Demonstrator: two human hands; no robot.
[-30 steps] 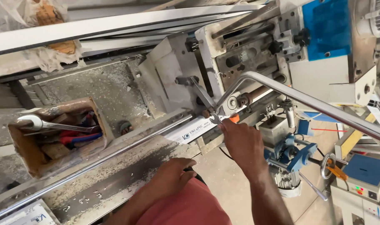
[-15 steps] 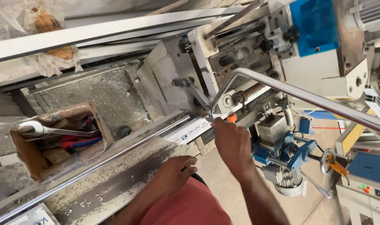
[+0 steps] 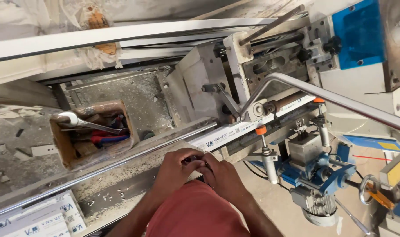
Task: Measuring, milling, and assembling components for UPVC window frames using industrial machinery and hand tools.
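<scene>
Small and dark, an object (image 3: 192,159) sits pinched between both hands at the near edge of the table (image 3: 121,175), just above the person's red-clad knee; what kind of thing it is cannot be told. Fingers (image 3: 194,154) of the left hand (image 3: 176,169) curl over it from the left, and the right hand (image 3: 222,174) closes on it from the right, the two hands touching each other.

Just beyond the hands a long white profile (image 3: 235,134) lies along the table, beside a bright metal rail (image 3: 103,169) that runs the same way. Farther left, an open brown box (image 3: 61,147) holds a steel spanner (image 3: 83,123) and red and blue handled tools. Behind the profile stands a grey machine, with a bent metal lever (image 3: 331,98) sweeping out to the right. Right of the hands, orange-capped clamp cylinders (image 3: 262,145) stand above a blue motor unit (image 3: 316,175). Metal chips dust the table.
</scene>
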